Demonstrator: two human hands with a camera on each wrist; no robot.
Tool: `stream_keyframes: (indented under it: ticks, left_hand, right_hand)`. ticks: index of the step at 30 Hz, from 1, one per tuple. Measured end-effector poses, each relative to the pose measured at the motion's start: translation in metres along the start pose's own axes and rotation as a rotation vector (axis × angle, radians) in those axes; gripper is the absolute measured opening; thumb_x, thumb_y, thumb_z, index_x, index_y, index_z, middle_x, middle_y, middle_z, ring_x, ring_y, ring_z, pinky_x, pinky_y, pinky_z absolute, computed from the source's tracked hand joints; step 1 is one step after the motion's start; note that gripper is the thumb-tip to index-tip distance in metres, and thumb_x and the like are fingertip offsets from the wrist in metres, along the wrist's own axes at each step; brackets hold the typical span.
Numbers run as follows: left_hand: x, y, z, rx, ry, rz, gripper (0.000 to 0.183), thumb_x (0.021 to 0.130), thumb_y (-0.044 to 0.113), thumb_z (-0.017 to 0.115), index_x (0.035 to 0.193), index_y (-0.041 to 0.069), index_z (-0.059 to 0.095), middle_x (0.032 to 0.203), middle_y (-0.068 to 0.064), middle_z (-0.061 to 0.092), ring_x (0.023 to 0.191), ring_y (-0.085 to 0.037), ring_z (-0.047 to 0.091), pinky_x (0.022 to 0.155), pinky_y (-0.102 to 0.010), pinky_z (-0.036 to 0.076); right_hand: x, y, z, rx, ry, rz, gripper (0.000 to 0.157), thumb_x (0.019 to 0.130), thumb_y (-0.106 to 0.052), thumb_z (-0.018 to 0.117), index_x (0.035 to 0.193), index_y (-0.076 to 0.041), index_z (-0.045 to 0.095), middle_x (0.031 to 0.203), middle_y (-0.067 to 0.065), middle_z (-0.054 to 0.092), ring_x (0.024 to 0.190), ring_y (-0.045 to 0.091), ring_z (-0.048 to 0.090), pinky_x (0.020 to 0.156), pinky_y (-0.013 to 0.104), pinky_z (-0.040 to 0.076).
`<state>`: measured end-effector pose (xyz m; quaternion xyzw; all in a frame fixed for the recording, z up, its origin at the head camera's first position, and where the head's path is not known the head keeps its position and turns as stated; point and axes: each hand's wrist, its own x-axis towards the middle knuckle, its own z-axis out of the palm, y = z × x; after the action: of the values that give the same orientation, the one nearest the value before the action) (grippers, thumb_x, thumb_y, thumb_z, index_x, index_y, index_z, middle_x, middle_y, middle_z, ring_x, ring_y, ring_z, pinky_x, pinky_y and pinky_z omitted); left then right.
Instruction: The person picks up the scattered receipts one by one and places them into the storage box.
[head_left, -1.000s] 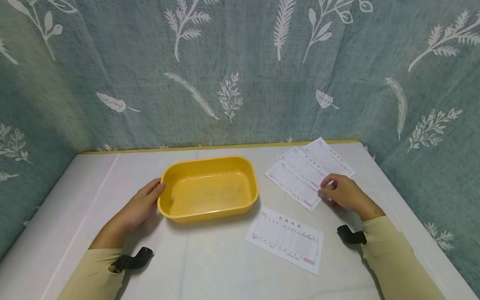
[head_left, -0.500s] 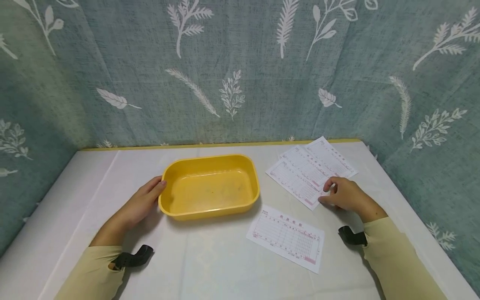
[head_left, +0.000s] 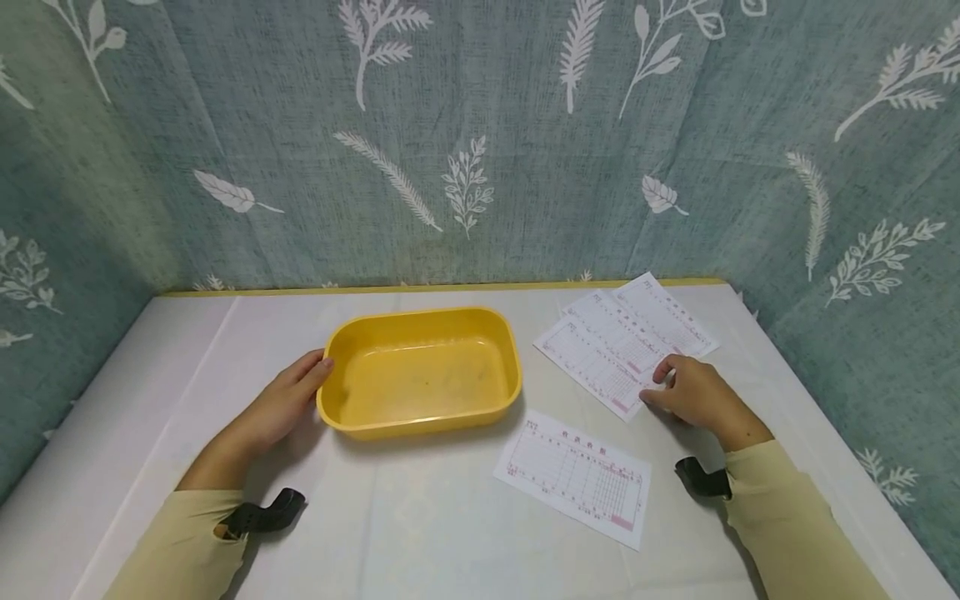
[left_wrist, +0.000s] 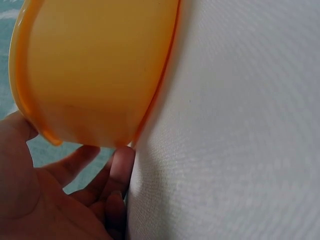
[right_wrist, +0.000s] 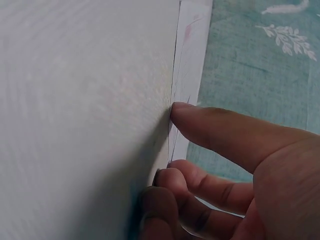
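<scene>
A yellow rectangular plastic tub with rounded corners stands on the white table. My left hand holds its left end, thumb at the rim. From the left wrist view, the other fingers touch the outer wall below. Several overlapping printed receipt slips lie at the back right. Over their near right corner is my right hand, thumb and bent forefinger apart at the paper. In the right wrist view, the thumb touches the slips' edge and the other fingers curl near the tabletop.
One separate receipt slip lies flat, nearer me, between the tub and my right forearm. Behind and beside the white table hangs green leaf-patterned cloth. A black strap mount sits on each wrist.
The right forefinger has shifted slightly, bending away from the paper, and the hand stays at the slips' corner. The left hand and tub hold still; the head view has shifted slightly.
</scene>
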<state>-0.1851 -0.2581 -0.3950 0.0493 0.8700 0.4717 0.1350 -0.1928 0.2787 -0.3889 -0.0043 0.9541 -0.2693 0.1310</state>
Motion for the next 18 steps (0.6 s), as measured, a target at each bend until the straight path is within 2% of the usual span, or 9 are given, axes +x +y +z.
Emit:
stream_keyframes:
  ticks: [9, 18]
  left_hand:
    - [0.0006, -0.0006, 0.0006, 0.008, -0.004, -0.004, 0.067, 0.108, 0.047, 0.03, 0.156, 0.001, 0.024, 0.157, -0.026, 0.032, 0.147, -0.043, 0.026, 0.119, -0.066, 0.018]
    - [-0.0008, -0.0036, 0.0014, 0.004, 0.0, -0.012, 0.068, 0.108, 0.048, 0.031, 0.157, 0.001, 0.022, 0.159, -0.026, 0.03, 0.148, -0.044, 0.023, 0.119, -0.067, 0.017]
  right_hand:
    - [-0.0008, 0.0009, 0.0018, -0.013, 0.021, -0.022, 0.033, 0.089, -0.022, 0.073, 0.102, 0.004, 0.056, 0.078, 0.011, 0.06, 0.061, 0.017, 0.054, 0.054, 0.031, 0.044]
    - [-0.0007, -0.0022, 0.0053, -0.044, 0.022, 0.004, 0.038, 0.089, -0.023, 0.072, 0.108, 0.005, 0.054, 0.081, 0.012, 0.062, 0.061, 0.017, 0.054, 0.054, 0.03, 0.044]
